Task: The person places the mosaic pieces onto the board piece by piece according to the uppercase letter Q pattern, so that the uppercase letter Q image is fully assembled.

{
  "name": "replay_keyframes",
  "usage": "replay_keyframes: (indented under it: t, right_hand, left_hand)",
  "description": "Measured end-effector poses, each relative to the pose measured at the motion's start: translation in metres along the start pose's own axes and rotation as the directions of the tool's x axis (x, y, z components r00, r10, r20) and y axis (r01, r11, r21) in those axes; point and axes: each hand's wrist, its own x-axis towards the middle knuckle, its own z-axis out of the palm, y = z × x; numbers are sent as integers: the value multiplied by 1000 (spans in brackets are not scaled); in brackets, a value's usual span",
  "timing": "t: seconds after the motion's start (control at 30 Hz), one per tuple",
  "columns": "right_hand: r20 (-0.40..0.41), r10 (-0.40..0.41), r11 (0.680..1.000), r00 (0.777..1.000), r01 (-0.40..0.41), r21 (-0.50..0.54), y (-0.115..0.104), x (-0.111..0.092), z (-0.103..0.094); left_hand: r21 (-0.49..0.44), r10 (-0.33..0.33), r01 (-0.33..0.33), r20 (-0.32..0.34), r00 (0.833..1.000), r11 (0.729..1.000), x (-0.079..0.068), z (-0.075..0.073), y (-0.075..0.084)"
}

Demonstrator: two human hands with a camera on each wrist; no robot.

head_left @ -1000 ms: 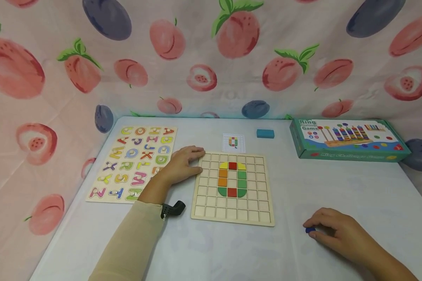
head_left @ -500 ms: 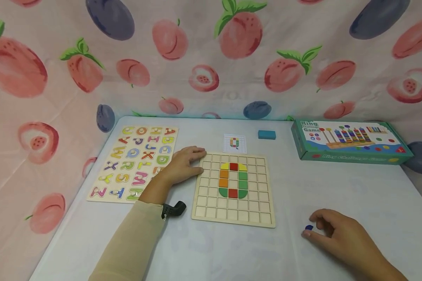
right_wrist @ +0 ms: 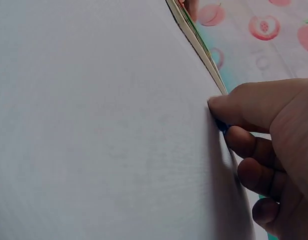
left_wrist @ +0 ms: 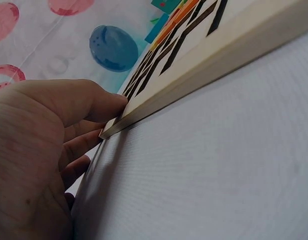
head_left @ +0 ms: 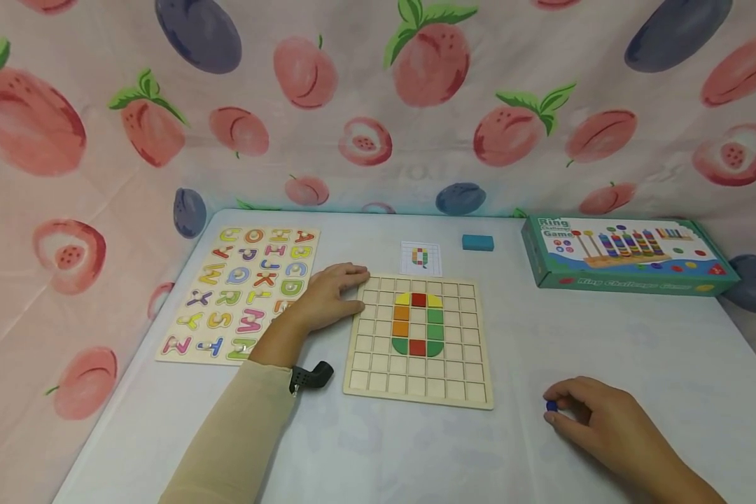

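Note:
A square wooden grid board (head_left: pixel 387 381) lies on the table with red, yellow, orange and green pieces set in a ring shape. My left hand (head_left: pixel 327 297) rests at its upper left, fingertips at the corner and thumb on the left edge. In the left wrist view, the thumb (left_wrist: pixel 111 106) touches the board's rim (left_wrist: pixel 158 102) and the other fingers extend past the corner. To the right of the board, my right hand (head_left: pixel 611 420) pinches a small dark blue piece (head_left: pixel 551 406) between thumb and forefinger, low over the cloth. The right wrist view shows this blue piece (right_wrist: pixel 221 125) mostly hidden by the fingertips.
Partly behind the left arm lies a wooden alphabet puzzle (head_left: pixel 198 280). A pattern card (head_left: pixel 406 266) sits just beyond the board, with a teal block (head_left: pixel 477 243) to its right. At the back right stands a green Ring Challenge Game box (head_left: pixel 630 280).
The right forefinger, lifted off the blue piece half a second ago, has closed back onto it, and the piece is turned differently. The left hand and the board have stayed in place.

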Motion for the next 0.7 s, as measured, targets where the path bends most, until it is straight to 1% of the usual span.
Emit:
replay_keyframes:
  t: [0.07, 0.13, 0.2, 0.3, 0.37, 0.47, 0.7]
  right_hand:
    - [-22, -16, 1000, 1000, 17, 17, 0, 0, 1]
    - [-31, -15, 999, 999, 16, 34, 0, 0, 1]
    - [-19, -2, 999, 1000, 3, 49, 0, 1, 1]
    - [-17, -10, 997, 1000, 11, 70, 1, 2, 1]
    - [-34, -36, 995, 999, 39, 90, 1, 2, 1]
    - [-84, -93, 987, 992, 103, 123, 1, 3, 1]
    - [-182, -205, 956, 962, 237, 173, -3, 14, 1]
  left_hand:
    - [1, 0, 0, 1, 1000, 1000, 0, 0, 0]
    - [1, 0, 0, 1, 1000, 1000, -1, 0, -1]
    - [3, 0, 0, 0, 1000, 1000, -1, 0, -1]
    - [5, 0, 0, -3, 1000, 1000, -2, 1, -1]
    - [8, 2, -2, -4, 1000, 1000, -2, 0, -1]
    - [16, 9, -9, -5, 1000, 1000, -2, 0, 0]
    - [27, 28, -28, -10, 1000, 999, 1, 0, -1]
